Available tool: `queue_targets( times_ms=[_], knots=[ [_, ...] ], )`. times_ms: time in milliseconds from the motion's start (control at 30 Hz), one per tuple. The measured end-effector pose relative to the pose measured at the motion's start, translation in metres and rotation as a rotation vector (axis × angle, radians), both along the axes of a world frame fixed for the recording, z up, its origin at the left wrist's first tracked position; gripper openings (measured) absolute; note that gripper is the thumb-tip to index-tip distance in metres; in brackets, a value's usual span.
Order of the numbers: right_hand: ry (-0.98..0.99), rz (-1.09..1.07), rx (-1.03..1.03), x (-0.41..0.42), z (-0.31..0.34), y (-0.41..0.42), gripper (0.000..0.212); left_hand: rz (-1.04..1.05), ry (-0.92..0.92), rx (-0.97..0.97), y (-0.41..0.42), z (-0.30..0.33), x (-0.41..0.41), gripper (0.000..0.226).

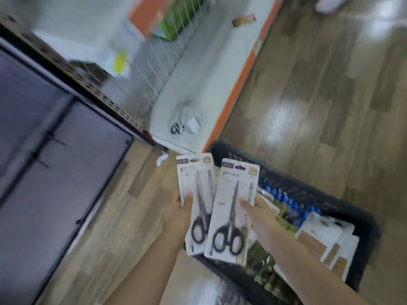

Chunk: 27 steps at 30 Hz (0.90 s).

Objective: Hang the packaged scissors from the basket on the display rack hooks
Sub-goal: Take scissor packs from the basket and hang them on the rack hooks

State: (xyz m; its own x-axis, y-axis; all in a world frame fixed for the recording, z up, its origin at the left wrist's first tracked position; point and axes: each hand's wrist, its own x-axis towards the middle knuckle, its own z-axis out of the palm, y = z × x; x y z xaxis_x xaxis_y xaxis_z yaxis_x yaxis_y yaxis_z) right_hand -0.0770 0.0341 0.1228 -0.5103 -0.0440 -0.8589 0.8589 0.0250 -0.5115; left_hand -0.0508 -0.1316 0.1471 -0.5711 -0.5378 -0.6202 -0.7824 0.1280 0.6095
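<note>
Two white-carded black-handled scissor packs (pixel 231 208), one grasped in each grip, left hand (pixel 178 214), right hand (pixel 259 214).

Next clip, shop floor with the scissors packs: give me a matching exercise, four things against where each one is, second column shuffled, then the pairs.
Things
1. left scissors pack
2. right scissors pack
3. black basket
4. orange strip

Places
A. on the wooden floor, holding more packaged goods
B. along the edge of the white shelf base
C. held in the left hand, partly behind the other pack
D. held in the right hand, overlapping the front of the other pack

Pairs: 1-C, 2-D, 3-A, 4-B
</note>
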Motion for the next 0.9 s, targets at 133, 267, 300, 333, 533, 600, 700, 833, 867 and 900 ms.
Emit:
queue_targets(
  times_ms=[133, 267, 300, 333, 533, 600, 700, 833, 867, 900],
  knots=[
    [0.207, 0.087, -0.074, -0.030, 0.132, -0.029, 0.011, 0.178, 0.132, -0.041, -0.024, 0.121, 0.006, 0.014],
    [0.425, 0.227, -0.144, -0.040, 0.285, -0.065, 0.015, 0.332, 0.291, -0.177, -0.049, 0.269, 0.026, 0.032],
    [0.488, 0.252, -0.152, -0.039, 0.322, -0.075, 0.013, 0.377, 0.333, -0.194, -0.055, 0.303, 0.036, 0.033],
    [0.546, 0.292, -0.174, -0.036, 0.360, -0.085, 0.014, 0.422, 0.377, -0.201, -0.060, 0.337, 0.047, 0.030],
    [0.803, 0.486, -0.335, 0.022, 0.560, -0.145, 0.021, 0.663, 0.662, -0.304, -0.097, 0.516, 0.135, 0.023],
    [0.868, 0.561, -0.400, 0.052, 0.608, -0.163, 0.020, 0.727, 0.733, -0.362, -0.107, 0.561, 0.171, 0.025],
    [0.978, 0.659, -0.470, 0.100, 0.665, -0.187, 0.016, 0.808, 0.834, -0.453, -0.118, 0.617, 0.228, 0.025],
    [1.035, 0.783, -0.583, 0.174, 0.713, -0.213, 0.021, 0.909, 0.959, -0.514, -0.132, 0.660, 0.309, 0.021],
    [1.030, 0.813, -0.613, 0.192, 0.719, -0.219, 0.016, 0.935, 0.980, -0.528, -0.135, 0.665, 0.329, 0.021],
    [1.032, 0.844, -0.632, 0.209, 0.724, -0.226, 0.013, 0.958, 0.995, -0.542, -0.138, 0.670, 0.347, 0.022]
  ],
)
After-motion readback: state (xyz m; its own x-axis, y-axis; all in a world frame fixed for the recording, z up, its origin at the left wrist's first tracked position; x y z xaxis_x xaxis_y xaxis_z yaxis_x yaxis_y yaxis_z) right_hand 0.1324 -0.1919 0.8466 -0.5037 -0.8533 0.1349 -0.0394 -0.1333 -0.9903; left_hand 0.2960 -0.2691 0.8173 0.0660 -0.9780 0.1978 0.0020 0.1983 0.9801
